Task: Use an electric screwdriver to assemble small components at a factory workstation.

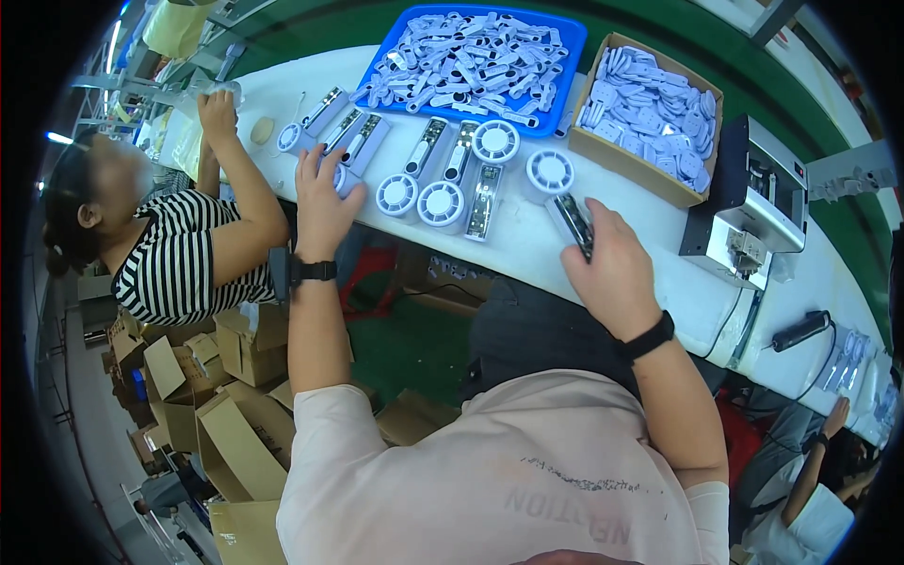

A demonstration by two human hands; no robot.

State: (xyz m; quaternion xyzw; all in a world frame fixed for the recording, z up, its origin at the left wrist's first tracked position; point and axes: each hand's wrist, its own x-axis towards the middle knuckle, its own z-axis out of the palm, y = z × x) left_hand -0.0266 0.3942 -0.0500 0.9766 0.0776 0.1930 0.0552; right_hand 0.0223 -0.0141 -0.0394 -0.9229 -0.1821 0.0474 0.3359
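Small handheld fans with round white vented heads and uncovered handles lie in a loose row on the white table. My left hand is over the left group, its fingers and thumb curved about the white head of a fan; the palm hides part of it. My right hand is closed on the handle of another fan, whose circuit board shows and whose head points away from me. Between my hands lie several more fans, among them one with its head nearest me and one with a bare board.
Behind the fans stand a blue tray of white handle covers and a cardboard box of flat white parts. A black-and-silver machine and a black handheld tool are at right. Co-workers sit on both sides; cartons crowd the left floor.
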